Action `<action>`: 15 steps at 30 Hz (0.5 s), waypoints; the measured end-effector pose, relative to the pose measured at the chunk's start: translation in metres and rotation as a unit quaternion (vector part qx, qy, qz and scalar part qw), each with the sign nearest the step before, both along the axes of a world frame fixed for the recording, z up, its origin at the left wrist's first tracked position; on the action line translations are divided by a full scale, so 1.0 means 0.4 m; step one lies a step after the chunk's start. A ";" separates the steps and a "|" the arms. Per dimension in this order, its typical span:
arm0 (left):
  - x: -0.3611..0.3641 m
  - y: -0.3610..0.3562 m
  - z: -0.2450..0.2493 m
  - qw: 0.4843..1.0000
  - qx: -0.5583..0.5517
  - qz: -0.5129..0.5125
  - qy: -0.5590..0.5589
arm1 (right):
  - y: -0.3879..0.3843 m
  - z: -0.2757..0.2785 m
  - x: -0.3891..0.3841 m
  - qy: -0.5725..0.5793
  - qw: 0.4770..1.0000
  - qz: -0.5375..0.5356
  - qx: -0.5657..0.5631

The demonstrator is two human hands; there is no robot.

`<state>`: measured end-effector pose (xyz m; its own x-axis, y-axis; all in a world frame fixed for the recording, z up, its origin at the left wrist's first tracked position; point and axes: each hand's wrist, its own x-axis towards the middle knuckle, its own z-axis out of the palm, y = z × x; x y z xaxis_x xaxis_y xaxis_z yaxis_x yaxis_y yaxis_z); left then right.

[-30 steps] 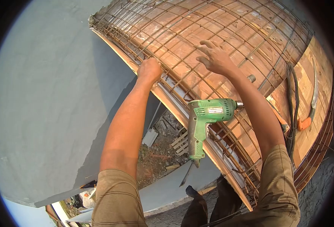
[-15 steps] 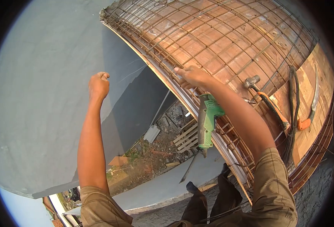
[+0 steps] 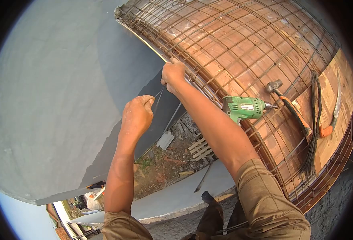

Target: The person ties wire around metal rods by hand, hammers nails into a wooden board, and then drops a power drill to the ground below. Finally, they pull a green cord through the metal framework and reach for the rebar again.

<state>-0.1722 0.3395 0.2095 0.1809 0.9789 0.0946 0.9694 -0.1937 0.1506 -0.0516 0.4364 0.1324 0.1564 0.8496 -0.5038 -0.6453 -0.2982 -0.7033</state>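
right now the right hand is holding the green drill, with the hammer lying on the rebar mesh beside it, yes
No. In the head view the green drill lies on the rebar mesh with no hand on it; the right hand is closed at the mesh edge. The hammer does lie beside it.

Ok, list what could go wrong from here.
1. The drill lies on the mesh near its edge, above the open drop to the ground; a knock could send it over.
2. Both bare hands work at that edge: the left hand pinches a thin wire, the right hand grips the mesh. Wire ends may cut, and leaning out risks a fall.
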 end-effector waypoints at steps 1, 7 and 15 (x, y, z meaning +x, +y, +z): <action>-0.013 0.010 -0.008 0.986 0.137 -0.061 0.078 | 0.030 -0.030 -0.022 -0.052 0.998 0.007 0.035; 0.080 0.153 0.026 0.987 0.011 0.029 -0.160 | 0.078 -0.135 -0.067 -0.350 0.918 0.032 0.185; 0.244 0.103 -0.494 0.806 -0.234 0.162 -0.519 | 0.157 -0.027 0.026 -0.537 0.782 0.272 0.159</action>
<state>-0.0747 0.3806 0.0120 -0.0303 0.9317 -0.3619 0.2631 0.3567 0.8964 -0.0413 0.4991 0.1217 -0.0835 0.9934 -0.0782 0.5308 -0.0221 -0.8472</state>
